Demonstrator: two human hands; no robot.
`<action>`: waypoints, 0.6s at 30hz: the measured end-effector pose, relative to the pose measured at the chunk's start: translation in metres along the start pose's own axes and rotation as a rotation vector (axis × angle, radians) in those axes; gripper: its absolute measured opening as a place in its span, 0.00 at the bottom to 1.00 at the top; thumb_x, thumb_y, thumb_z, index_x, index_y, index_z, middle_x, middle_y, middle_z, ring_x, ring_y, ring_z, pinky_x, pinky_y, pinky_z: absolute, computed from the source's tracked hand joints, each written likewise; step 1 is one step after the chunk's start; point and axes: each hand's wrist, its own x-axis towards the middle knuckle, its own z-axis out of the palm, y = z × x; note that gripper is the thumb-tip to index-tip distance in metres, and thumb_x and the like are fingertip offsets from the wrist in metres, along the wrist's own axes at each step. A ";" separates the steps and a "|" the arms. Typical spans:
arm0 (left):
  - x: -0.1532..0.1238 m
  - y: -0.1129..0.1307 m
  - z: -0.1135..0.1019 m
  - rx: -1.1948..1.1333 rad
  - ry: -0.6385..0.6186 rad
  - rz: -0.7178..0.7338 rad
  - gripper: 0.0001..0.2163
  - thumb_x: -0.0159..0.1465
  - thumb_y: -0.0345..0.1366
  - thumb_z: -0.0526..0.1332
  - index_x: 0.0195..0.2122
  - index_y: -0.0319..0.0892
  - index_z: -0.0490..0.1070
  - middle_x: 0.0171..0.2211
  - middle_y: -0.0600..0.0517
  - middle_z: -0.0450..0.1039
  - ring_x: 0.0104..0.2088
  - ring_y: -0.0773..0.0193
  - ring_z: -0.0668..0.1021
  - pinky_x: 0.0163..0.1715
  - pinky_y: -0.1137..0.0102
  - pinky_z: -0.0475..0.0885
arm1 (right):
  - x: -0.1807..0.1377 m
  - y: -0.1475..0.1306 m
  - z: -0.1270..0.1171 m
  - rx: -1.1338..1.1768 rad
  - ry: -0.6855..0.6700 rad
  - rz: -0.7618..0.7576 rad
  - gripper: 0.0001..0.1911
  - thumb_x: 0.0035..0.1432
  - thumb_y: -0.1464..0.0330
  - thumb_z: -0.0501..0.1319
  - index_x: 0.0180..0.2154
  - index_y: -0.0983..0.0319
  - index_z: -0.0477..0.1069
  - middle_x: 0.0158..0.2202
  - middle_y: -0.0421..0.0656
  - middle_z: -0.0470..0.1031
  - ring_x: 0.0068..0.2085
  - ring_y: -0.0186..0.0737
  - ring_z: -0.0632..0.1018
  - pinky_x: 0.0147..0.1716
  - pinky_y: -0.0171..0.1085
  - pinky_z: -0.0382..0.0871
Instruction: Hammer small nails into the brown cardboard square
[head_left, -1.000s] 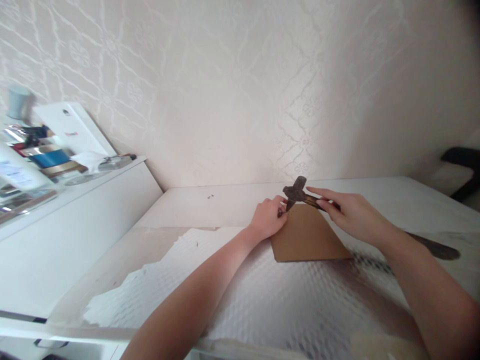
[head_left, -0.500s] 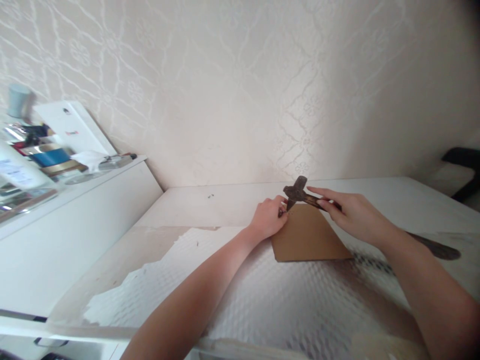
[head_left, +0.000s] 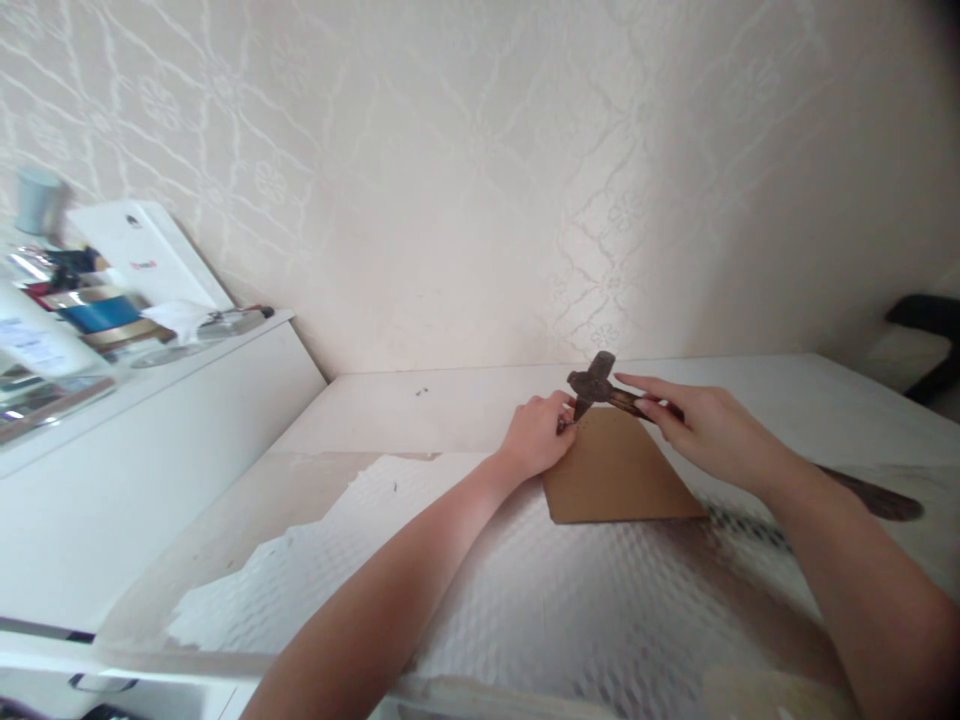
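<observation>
A brown cardboard piece [head_left: 615, 470] lies flat on a white textured table [head_left: 390, 560]. My left hand [head_left: 534, 437] rests at the cardboard's far left corner, its fingers pinched together on something small that I cannot make out. My right hand [head_left: 705, 430] grips the neck of a dark rusty hammer [head_left: 592, 383], whose head sits just above that same corner, close to my left fingertips. The hammer's long handle runs back under my right forearm and reappears at the far right.
A patterned cream wall rises just behind the table. At left, a white cabinet [head_left: 142, 440] carries cluttered items, including a blue roll [head_left: 101, 312] and a white board [head_left: 142, 255]. A dark object [head_left: 926, 340] sits at the right edge.
</observation>
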 end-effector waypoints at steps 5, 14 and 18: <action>0.000 0.000 0.000 -0.002 0.010 0.000 0.10 0.58 0.31 0.55 0.42 0.44 0.64 0.37 0.53 0.75 0.39 0.60 0.74 0.42 0.65 0.68 | 0.000 0.001 0.000 -0.004 0.014 0.000 0.22 0.61 0.66 0.49 0.56 0.61 0.65 0.34 0.45 0.79 0.30 0.40 0.77 0.29 0.36 0.67; 0.000 -0.001 0.001 -0.018 0.017 0.021 0.10 0.58 0.31 0.54 0.42 0.43 0.64 0.36 0.52 0.75 0.39 0.58 0.74 0.41 0.64 0.69 | -0.001 0.000 -0.001 -0.007 0.005 -0.018 0.22 0.61 0.66 0.49 0.56 0.60 0.65 0.31 0.44 0.79 0.29 0.40 0.77 0.28 0.36 0.67; 0.000 0.001 0.000 -0.016 0.009 0.016 0.10 0.58 0.30 0.54 0.41 0.44 0.64 0.36 0.52 0.75 0.40 0.58 0.73 0.41 0.64 0.68 | -0.001 0.000 -0.001 -0.016 0.027 -0.030 0.22 0.61 0.66 0.49 0.56 0.60 0.66 0.31 0.44 0.79 0.28 0.40 0.77 0.28 0.36 0.67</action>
